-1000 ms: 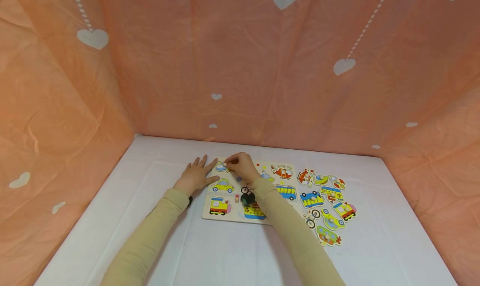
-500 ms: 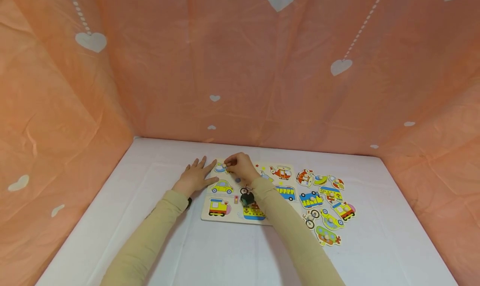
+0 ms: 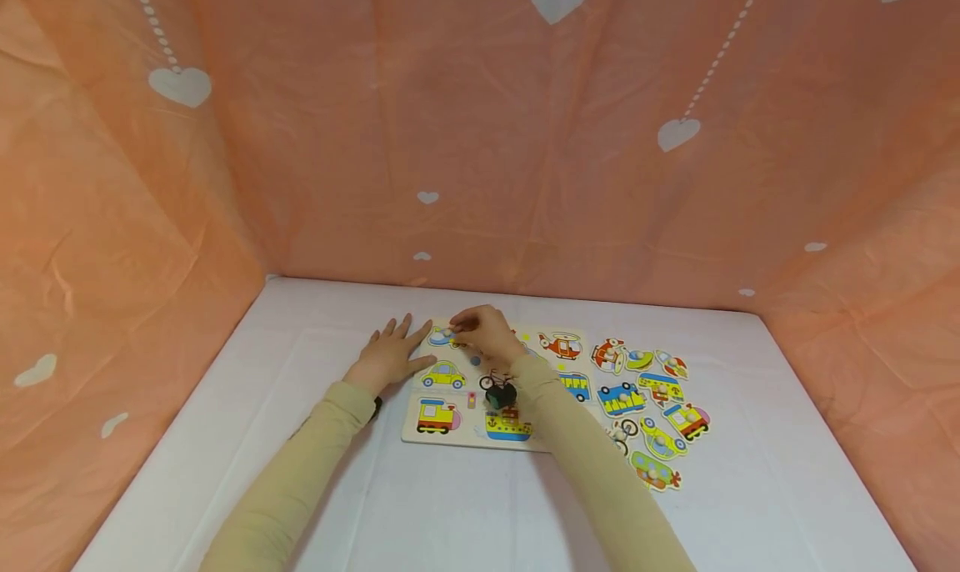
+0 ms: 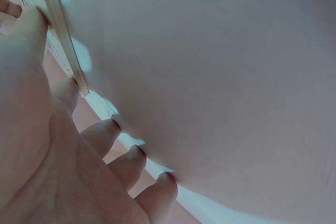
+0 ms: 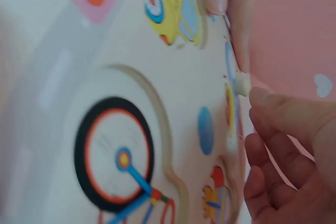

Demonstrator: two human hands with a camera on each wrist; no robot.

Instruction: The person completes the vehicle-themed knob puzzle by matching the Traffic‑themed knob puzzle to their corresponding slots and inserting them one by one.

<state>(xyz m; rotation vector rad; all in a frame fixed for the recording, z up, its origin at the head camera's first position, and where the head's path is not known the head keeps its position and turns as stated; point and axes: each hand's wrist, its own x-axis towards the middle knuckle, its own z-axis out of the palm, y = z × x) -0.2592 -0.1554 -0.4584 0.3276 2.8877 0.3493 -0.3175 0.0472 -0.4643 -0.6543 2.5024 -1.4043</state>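
A flat wooden piece [image 3: 440, 336], blue with yellow and a pale border, lies in the far left corner of the puzzle board [image 3: 474, 426]; a round, pale knob [image 5: 242, 84] stands up from its face. The right wrist view catches it almost edge-on, so its picture is hard to name, and whether it sits fully down in a recess cannot be told. The right hand [image 3: 482, 330] is bent over it, fingers curled, with a fingertip right at the knob; whether it pinches the knob cannot be told. The left hand [image 3: 385, 355] is spread, thumb and forefinger against the board's left edge, the other fingers on the white counter [image 3: 450, 514]. The board is cream-coloured with shallow recesses, each with a printed bottom: a yellow car [image 3: 443, 375], a train [image 3: 438, 416], a ship [image 3: 508, 424], a bicycle [image 5: 114, 153], a bus [image 3: 576, 386] and a red helicopter [image 3: 561, 345] show. The right sleeve [image 3: 585, 447] hides part of the board's near right side. Beyond its right edge, loose knobbed pieces [image 3: 663, 439] form a close cluster on the counter, among them a helicopter, bus, ship, train, car, bicycle and green-and-orange submarine.
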